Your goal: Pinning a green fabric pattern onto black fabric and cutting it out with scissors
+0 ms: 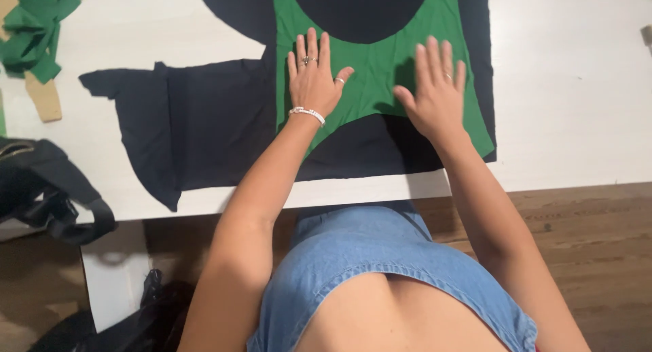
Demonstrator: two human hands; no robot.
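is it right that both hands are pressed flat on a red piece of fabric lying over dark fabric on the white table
Not quite: the fabric is green, not red. The head view shows the left hand and the right hand pressed flat, fingers spread, on the green piece of fabric, which lies over the dark fabric on the white table.

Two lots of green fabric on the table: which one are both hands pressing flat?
The large green cut piece lying on the dark fabric, under the left hand and right hand. The crumpled green scraps at the far left corner lie untouched.
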